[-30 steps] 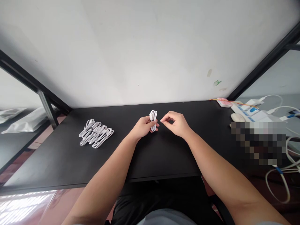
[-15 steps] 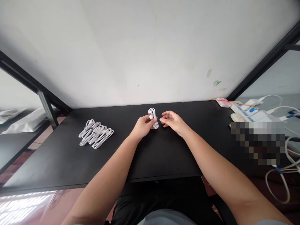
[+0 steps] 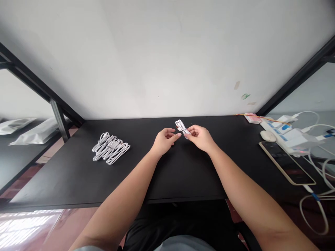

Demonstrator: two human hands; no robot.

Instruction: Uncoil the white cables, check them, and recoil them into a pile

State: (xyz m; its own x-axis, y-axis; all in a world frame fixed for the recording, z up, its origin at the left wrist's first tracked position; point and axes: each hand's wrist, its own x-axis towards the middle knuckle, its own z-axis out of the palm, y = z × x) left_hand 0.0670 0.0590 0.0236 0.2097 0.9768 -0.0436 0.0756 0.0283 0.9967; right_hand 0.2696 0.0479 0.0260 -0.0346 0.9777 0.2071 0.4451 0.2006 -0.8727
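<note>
A pale wall (image 3: 157,59) is rising behind the black bench (image 3: 78,181), and dark metal bars (image 3: 295,78) are slanting down at both sides. On the left, beyond the frame, whitish plastic bags (image 3: 39,134) are lying on another dark surface. A white and blue power strip (image 3: 284,142) is crowding the right end, with adapters and white leads rising from it. A phone (image 3: 288,162) is lying just in front of it, a white charging lead (image 3: 322,216) looping from its lower end. A pile of coiled white cables (image 3: 110,148), banded with dark ties, is resting left of the hands. A white mouse (image 3: 268,136) is sitting between phone and strip, near a small pink and white box (image 3: 252,118).

The bench's far edge is meeting the wall; its near edge is passing beneath both forearms. Dark bench top is stretching between pile and left forearm, and between right forearm and phone.

Both arms are reaching forward, hands nearly meeting. The right hand (image 3: 200,137) is pinching a coiled white cable (image 3: 180,124) between thumb and fingers, its looped end tilting up and leftward. The left hand (image 3: 165,139) is curving loosely just beside it, thumb and fingers slightly parted; whether it is touching the coil, I cannot tell.
</note>
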